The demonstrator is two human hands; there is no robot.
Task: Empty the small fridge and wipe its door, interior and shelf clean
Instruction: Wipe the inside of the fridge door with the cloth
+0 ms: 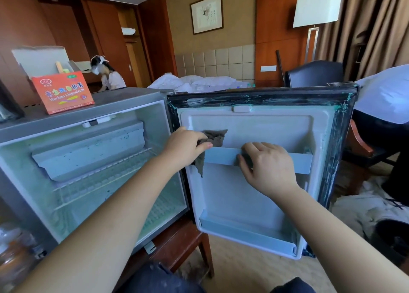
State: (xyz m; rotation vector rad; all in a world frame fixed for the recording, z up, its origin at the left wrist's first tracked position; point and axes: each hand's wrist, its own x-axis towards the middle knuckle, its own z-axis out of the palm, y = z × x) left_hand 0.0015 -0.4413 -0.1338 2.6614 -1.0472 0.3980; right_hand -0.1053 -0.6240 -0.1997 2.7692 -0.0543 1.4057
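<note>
Head view: left hand clenches a grey cloth against the white fridge door liner to wipe; right hand apparently grips the pale plastic door rail, steadying it.

Small fridge on wooden table

An orange cardboard box stands open at the left. Behind it a masked person sits. Farther back are a bed with white bedding, a framed picture, a floor lamp, a dark armchair and brown curtains.
</note>
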